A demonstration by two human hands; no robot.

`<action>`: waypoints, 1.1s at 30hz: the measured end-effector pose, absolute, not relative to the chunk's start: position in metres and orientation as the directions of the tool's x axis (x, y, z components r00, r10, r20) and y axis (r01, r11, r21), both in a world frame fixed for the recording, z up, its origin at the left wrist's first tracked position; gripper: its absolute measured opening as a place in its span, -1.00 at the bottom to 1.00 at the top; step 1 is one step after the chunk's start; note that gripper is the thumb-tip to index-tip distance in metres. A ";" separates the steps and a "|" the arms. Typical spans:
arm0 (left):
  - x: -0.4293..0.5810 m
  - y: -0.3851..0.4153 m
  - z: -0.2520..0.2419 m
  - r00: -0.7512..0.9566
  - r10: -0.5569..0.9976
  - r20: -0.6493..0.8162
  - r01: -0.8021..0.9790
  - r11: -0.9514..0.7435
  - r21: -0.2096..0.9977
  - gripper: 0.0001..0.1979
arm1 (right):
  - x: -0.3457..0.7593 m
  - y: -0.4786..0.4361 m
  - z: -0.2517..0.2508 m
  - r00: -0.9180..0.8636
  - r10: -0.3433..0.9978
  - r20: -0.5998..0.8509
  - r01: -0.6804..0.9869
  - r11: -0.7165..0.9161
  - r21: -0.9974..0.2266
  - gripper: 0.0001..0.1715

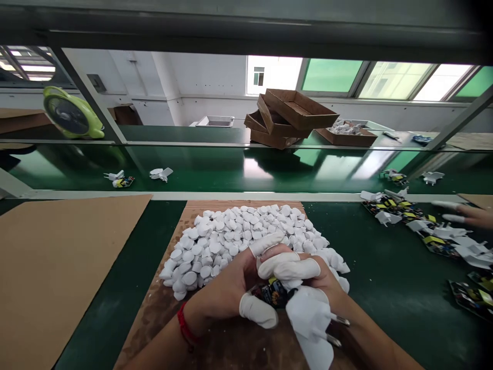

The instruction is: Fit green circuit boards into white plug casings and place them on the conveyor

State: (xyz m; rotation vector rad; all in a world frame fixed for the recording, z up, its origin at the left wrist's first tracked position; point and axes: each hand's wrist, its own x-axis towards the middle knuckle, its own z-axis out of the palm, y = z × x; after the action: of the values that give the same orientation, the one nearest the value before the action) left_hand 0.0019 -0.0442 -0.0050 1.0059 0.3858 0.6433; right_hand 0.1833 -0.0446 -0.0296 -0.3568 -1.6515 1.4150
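White, smooth, metal-pinned plug (308, 316) tilts beside a circuit board (274, 294).

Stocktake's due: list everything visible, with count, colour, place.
white pieces: many, white, heaped centre
work board: one, brown, under heap
circuit board: one, dark, centre
pronged plug: one, white, beside circuit board
boards with plugs: several, mixed, right
bench: one, green, beneath
belt: one, green, behind bench
loose parts: four groups, mixed, on belt
cardboard: one, tan, left
fan: one, lime, upper left
boxes: several, brown, behind belt
windows: several, green or pale, background
co-worker's hand: one, white-tipped, right edge
bracelet: one, red, left wrist
left hand: one, white-tipped, centre
right hand: one, white-tipped, centre
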 end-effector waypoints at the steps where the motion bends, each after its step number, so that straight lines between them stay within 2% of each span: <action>1: 0.001 -0.045 -0.004 0.754 0.657 0.000 -0.317 0.364 0.876 -0.27 | 0.184 -0.045 -0.028 -0.568 0.704 0.426 -0.330 0.279 -0.902 -0.65; 4: -0.003 -0.047 0.001 0.722 0.692 0.024 -0.314 0.296 0.902 -0.14 | 0.186 -0.048 -0.024 -0.600 0.691 0.402 -0.349 0.226 -0.909 -0.66; 7: -0.005 -0.050 0.004 0.707 0.706 0.037 -0.261 0.212 0.942 -0.12 | 0.187 -0.050 -0.021 -0.618 0.678 0.398 -0.373 0.193 -0.907 -0.71; 12: -0.006 -0.055 0.001 0.717 0.696 0.044 -0.271 0.220 0.937 -0.04 | 0.185 -0.050 -0.023 -0.661 0.654 0.368 -0.415 0.090 -0.905 -0.77; 16: -0.006 -0.058 -0.001 0.728 0.683 0.061 -0.235 0.165 0.958 -0.02 | 0.181 -0.048 -0.024 -0.665 0.614 0.426 -0.447 0.129 -0.885 -0.74; 19: -0.007 -0.058 -0.001 0.720 0.690 0.072 -0.183 0.089 0.979 0.04 | 0.180 -0.049 -0.026 -0.658 0.630 0.412 -0.406 0.164 -0.899 -0.78; 24: -0.010 -0.054 0.007 0.714 0.694 0.088 -0.075 -0.048 0.996 0.09 | 0.181 -0.053 -0.025 -0.615 0.709 0.345 -0.311 0.184 -0.932 -0.72; 26: -0.011 -0.053 0.011 0.733 0.673 0.098 -0.064 -0.075 0.995 0.11 | 0.180 -0.053 -0.021 -0.641 0.681 0.354 -0.314 0.189 -0.931 -0.66; 31: -0.012 -0.058 0.008 0.695 0.710 0.114 -0.115 -0.046 0.992 0.14 | 0.173 -0.052 -0.010 -0.683 0.578 0.446 -0.416 0.195 -0.888 -0.39; 33: -0.013 -0.061 0.004 0.698 0.707 0.115 -0.117 -0.046 0.992 0.12 | 0.172 -0.052 -0.009 -0.672 0.579 0.463 -0.442 0.189 -0.877 -0.43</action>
State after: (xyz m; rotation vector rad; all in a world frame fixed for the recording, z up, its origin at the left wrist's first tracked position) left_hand -0.0125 -0.0606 0.0044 1.4764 0.5142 0.7170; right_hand 0.1718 -0.0517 -0.0090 -0.1313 -1.6629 1.6043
